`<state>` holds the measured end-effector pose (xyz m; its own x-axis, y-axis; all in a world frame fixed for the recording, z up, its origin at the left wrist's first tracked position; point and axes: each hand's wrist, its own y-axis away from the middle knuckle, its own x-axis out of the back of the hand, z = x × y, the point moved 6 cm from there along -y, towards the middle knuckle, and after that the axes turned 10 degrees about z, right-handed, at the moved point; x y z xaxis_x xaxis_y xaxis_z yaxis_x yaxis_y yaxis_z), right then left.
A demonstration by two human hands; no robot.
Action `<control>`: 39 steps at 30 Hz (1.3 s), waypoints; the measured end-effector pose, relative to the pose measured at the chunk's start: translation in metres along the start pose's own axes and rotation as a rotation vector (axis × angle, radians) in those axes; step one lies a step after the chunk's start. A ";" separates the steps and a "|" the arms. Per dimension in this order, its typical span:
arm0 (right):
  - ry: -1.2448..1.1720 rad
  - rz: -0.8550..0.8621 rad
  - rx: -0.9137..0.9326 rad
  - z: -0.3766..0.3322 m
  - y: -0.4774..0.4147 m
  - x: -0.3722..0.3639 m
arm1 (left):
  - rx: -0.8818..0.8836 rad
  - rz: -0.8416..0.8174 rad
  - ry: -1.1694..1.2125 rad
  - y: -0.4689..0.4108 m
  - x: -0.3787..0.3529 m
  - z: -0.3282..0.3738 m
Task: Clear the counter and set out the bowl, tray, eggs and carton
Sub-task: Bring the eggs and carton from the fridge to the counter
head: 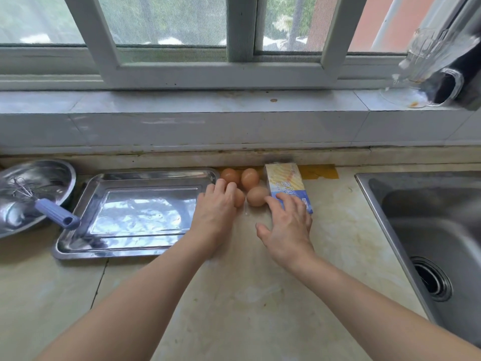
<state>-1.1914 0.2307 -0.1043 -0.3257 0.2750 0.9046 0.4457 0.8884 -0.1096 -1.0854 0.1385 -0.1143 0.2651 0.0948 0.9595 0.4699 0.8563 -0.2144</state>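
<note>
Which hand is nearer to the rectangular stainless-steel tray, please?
Left. The left hand lies just right of the tray; the right hand rests farther right on the yellow-and-blue carton.

Plenty of open counter point(247, 295) in front of me, so coming in from the near side is easy. The back's tight though: eggs point(250, 178) packed between the tray point(156, 175) rim and the carton point(286, 182), wall point(234, 131) right behind, sink point(369, 196) dropping off to the right.

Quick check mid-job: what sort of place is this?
Most likely a home kitchen: a steel sink set into the counter, a whisk in a steel bowl, and eggs beside a tray under a window.
</note>
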 end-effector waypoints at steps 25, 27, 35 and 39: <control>-0.051 0.012 0.040 -0.014 0.000 -0.005 | 0.007 -0.032 0.088 0.010 -0.001 -0.004; -0.053 0.003 0.035 -0.013 0.002 -0.005 | 0.008 -0.027 0.103 0.012 0.000 -0.004; -0.059 0.003 0.041 -0.013 0.007 -0.003 | 0.005 -0.040 0.095 0.018 0.002 -0.001; -0.063 0.000 0.034 -0.012 0.007 0.000 | -0.010 -0.059 0.051 0.018 -0.001 -0.001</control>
<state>-1.1777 0.2327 -0.1002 -0.3783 0.2965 0.8769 0.4177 0.9001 -0.1242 -1.0765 0.1540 -0.1190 0.2793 0.0184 0.9600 0.4943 0.8544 -0.1602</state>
